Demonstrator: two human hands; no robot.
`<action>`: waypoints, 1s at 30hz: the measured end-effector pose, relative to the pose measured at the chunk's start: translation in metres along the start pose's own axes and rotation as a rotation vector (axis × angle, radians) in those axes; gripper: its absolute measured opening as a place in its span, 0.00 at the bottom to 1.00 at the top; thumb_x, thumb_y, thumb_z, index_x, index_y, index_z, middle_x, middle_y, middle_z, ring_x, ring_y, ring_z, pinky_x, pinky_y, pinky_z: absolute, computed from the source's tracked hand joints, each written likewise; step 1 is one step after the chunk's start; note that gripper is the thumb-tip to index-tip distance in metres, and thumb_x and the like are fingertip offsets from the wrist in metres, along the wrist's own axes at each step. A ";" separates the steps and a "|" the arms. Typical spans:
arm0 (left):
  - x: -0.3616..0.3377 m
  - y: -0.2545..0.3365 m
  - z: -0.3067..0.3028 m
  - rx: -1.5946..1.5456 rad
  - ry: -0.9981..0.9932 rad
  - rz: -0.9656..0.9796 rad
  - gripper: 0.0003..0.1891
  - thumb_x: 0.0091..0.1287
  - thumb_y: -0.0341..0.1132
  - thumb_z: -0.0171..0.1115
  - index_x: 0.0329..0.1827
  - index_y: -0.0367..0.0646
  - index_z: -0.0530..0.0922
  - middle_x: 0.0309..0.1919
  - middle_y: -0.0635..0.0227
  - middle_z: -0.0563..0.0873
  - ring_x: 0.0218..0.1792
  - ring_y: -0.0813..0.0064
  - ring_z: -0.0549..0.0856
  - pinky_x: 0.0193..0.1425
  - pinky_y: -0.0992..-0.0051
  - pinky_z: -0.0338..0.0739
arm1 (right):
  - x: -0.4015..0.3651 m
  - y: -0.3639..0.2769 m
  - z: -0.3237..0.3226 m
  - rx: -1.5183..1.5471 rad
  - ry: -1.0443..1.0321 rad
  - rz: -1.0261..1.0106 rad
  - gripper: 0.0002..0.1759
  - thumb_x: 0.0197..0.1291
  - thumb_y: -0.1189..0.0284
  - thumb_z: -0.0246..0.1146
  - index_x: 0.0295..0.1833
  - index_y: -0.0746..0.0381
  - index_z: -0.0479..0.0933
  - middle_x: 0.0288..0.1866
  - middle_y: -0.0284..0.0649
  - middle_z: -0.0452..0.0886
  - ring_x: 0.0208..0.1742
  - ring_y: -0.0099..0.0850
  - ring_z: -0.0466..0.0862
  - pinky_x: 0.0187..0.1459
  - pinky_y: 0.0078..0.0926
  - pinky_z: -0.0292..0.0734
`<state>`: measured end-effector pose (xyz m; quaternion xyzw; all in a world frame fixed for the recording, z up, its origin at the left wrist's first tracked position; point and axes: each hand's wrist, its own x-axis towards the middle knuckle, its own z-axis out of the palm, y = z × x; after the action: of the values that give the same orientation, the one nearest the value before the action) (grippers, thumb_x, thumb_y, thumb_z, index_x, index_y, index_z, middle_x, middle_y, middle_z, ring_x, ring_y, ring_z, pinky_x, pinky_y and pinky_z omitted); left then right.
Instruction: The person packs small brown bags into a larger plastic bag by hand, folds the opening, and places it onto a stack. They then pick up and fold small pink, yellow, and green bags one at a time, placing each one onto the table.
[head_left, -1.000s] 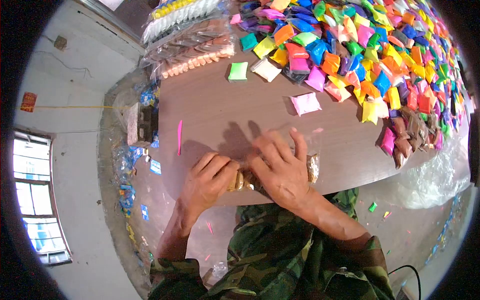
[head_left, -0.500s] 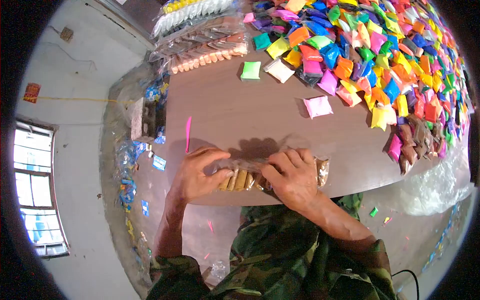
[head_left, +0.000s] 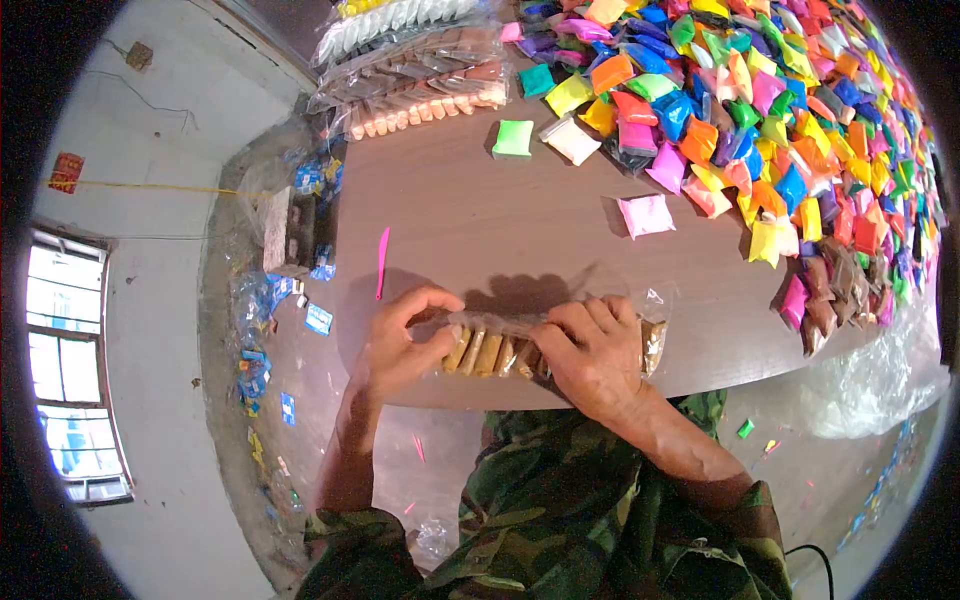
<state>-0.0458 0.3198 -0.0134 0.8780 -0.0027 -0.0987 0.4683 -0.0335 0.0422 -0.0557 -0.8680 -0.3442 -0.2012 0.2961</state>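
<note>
A clear plastic bag (head_left: 488,354) with a row of brown packets lies along the table's near edge. At its left end is my left hand (head_left: 398,335), thumb and forefinger curved with a gap between them; the thumb tip meets the bag's end. My right hand (head_left: 597,355) curls over the right part of the bag, fingers bent and pressed onto the plastic film. Its palm and some packets beneath are hidden. A brown packet (head_left: 653,345) in clear film shows just right of that hand. Beyond my left hand lies a pink plastic knife-like tool (head_left: 382,263).
A large heap of colourful packets (head_left: 700,120) covers the table's far right. Bagged rows of packets (head_left: 420,90) are stacked at the far left. Single green (head_left: 513,139) and pink (head_left: 646,216) packets lie mid-table. Crumpled clear plastic (head_left: 870,385) hangs at the right edge.
The view has shifted slightly. My left hand's thumb and forefinger have spread a little further apart at the bag's end. My right hand stays on the bag.
</note>
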 end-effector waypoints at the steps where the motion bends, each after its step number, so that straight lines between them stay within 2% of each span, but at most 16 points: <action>1: 0.000 0.000 0.002 0.002 0.015 0.012 0.17 0.63 0.23 0.69 0.56 0.38 0.85 0.53 0.64 0.89 0.59 0.71 0.88 0.69 0.67 0.82 | 0.000 0.000 0.000 0.002 0.005 0.001 0.10 0.56 0.65 0.66 0.44 0.50 0.83 0.45 0.32 0.80 0.47 0.35 0.81 0.52 0.44 0.69; 6: -0.001 -0.002 0.013 -0.001 0.102 -0.014 0.16 0.62 0.22 0.67 0.54 0.38 0.85 0.53 0.63 0.89 0.55 0.72 0.89 0.65 0.69 0.84 | -0.002 0.001 0.001 0.009 0.017 0.001 0.11 0.57 0.65 0.66 0.46 0.50 0.84 0.46 0.32 0.80 0.47 0.34 0.81 0.52 0.44 0.69; 9: 0.000 0.012 0.012 -0.039 0.075 -0.332 0.14 0.63 0.22 0.67 0.52 0.36 0.86 0.53 0.62 0.89 0.50 0.74 0.90 0.60 0.70 0.85 | -0.003 0.001 0.002 0.009 0.035 -0.009 0.12 0.57 0.65 0.67 0.48 0.51 0.85 0.46 0.32 0.79 0.47 0.34 0.81 0.51 0.44 0.69; 12: -0.001 -0.007 0.022 -0.012 0.212 0.092 0.11 0.63 0.22 0.69 0.48 0.36 0.87 0.52 0.61 0.89 0.49 0.72 0.89 0.56 0.70 0.85 | -0.004 0.000 0.001 0.005 0.057 -0.010 0.13 0.57 0.65 0.67 0.49 0.51 0.85 0.46 0.32 0.79 0.47 0.35 0.81 0.51 0.44 0.69; 15: -0.009 -0.003 0.026 0.251 0.331 0.287 0.09 0.63 0.23 0.72 0.46 0.36 0.88 0.49 0.60 0.88 0.50 0.66 0.88 0.55 0.68 0.84 | -0.006 0.000 0.002 -0.003 0.081 -0.015 0.13 0.57 0.64 0.67 0.48 0.51 0.85 0.46 0.32 0.78 0.47 0.35 0.81 0.49 0.43 0.68; 18: -0.019 -0.006 0.027 0.365 0.389 0.365 0.10 0.62 0.23 0.75 0.46 0.39 0.89 0.48 0.59 0.88 0.52 0.61 0.88 0.56 0.66 0.84 | -0.006 0.000 0.001 0.005 0.083 -0.018 0.13 0.57 0.64 0.67 0.48 0.51 0.85 0.45 0.32 0.78 0.46 0.35 0.80 0.48 0.43 0.67; 21: -0.027 -0.004 0.028 0.666 0.371 0.515 0.10 0.62 0.24 0.74 0.47 0.41 0.90 0.48 0.63 0.86 0.49 0.62 0.87 0.52 0.67 0.86 | -0.005 0.000 0.002 0.003 0.079 -0.019 0.11 0.57 0.64 0.67 0.46 0.50 0.85 0.45 0.32 0.78 0.46 0.35 0.80 0.47 0.43 0.67; 24: -0.032 -0.005 0.020 0.797 0.250 0.569 0.14 0.61 0.24 0.72 0.51 0.41 0.89 0.50 0.63 0.86 0.52 0.61 0.86 0.53 0.64 0.87 | -0.005 0.000 0.002 0.005 0.074 -0.029 0.10 0.56 0.64 0.67 0.44 0.50 0.84 0.45 0.32 0.78 0.45 0.35 0.79 0.47 0.42 0.66; 27: -0.033 -0.002 0.011 0.869 0.178 0.633 0.20 0.61 0.24 0.70 0.58 0.40 0.87 0.54 0.63 0.86 0.56 0.59 0.86 0.56 0.63 0.87 | -0.002 -0.002 -0.002 -0.008 0.081 -0.024 0.13 0.48 0.74 0.71 0.43 0.52 0.86 0.41 0.30 0.79 0.43 0.33 0.80 0.47 0.38 0.67; 30: -0.039 -0.004 0.006 0.916 0.106 0.601 0.24 0.62 0.25 0.69 0.64 0.40 0.85 0.58 0.61 0.86 0.59 0.57 0.85 0.60 0.62 0.87 | -0.003 -0.002 -0.003 -0.006 0.067 -0.030 0.13 0.48 0.73 0.72 0.42 0.52 0.86 0.41 0.30 0.78 0.43 0.33 0.80 0.47 0.38 0.67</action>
<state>-0.0856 0.3214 -0.0131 0.9564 -0.2726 0.0949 0.0454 -0.0369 0.0401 -0.0546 -0.8564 -0.3465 -0.2359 0.3016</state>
